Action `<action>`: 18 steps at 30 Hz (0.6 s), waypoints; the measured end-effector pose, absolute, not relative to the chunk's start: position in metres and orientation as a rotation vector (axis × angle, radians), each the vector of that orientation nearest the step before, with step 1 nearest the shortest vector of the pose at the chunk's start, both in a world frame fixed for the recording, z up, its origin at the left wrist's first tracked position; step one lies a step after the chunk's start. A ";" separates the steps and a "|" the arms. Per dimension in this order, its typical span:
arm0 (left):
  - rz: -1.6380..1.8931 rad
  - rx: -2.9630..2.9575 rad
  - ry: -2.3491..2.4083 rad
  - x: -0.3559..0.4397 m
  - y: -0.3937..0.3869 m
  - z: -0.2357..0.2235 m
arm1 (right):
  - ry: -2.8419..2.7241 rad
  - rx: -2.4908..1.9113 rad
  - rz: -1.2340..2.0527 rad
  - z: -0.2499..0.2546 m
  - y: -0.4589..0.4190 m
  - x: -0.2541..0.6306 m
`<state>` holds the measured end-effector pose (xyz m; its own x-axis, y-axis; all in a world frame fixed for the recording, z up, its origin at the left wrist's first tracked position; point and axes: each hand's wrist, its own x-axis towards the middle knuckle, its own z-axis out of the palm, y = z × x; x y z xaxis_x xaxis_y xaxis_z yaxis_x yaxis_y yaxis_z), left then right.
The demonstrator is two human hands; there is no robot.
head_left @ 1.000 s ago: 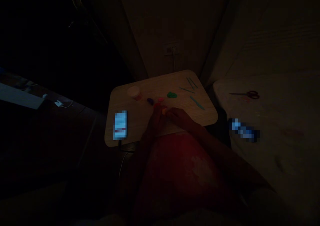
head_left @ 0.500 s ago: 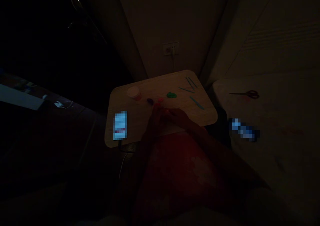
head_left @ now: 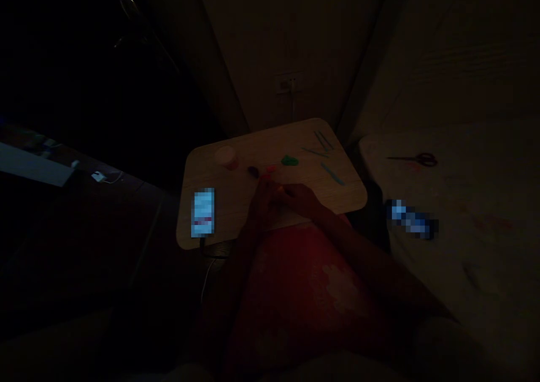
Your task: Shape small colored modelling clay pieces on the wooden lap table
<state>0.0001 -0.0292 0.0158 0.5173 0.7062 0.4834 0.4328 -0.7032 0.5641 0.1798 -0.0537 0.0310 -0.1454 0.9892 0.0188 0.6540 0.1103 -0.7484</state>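
In very dim light, my left hand (head_left: 264, 198) and my right hand (head_left: 299, 197) meet over the near part of a small wooden table (head_left: 236, 196). The fingers of both are curled together around a small orange piece (head_left: 280, 189) that looks like modelling clay; most of it is hidden. Just beyond the fingertips lie a pinkish-red lump (head_left: 270, 169) and a dark purple lump (head_left: 253, 171). A green clay-like lump (head_left: 289, 160) rests farther back to the right.
A pale tub (head_left: 226, 157) stands at the back left, and a lit phone (head_left: 203, 213) lies front left. Several thin bluish sticks (head_left: 332, 173) are on the right. Scissors (head_left: 424, 158) and a blurred lit device (head_left: 412, 219) lie on a pale surface beyond.
Both hands stay together in nearly the same place, with the fingers slightly shifted. The orange piece shows a little differently between them. Nothing else on the table has moved.
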 end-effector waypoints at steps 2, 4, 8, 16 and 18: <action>1.027 2.399 0.927 0.000 -0.029 0.016 | -1.853 -1.606 0.806 0.031 -0.054 0.179; 1.023 2.412 0.920 0.000 -0.028 0.017 | -1.860 -1.579 0.785 0.028 -0.054 0.180; 1.035 2.429 0.950 0.001 -0.028 0.016 | -1.875 -1.542 0.740 0.020 -0.055 0.180; 0.993 2.444 0.851 0.003 -0.029 0.015 | -1.732 -1.287 0.873 0.015 -0.052 0.183; 0.970 2.428 0.844 0.003 -0.029 0.015 | -1.730 -1.226 0.908 0.017 -0.051 0.183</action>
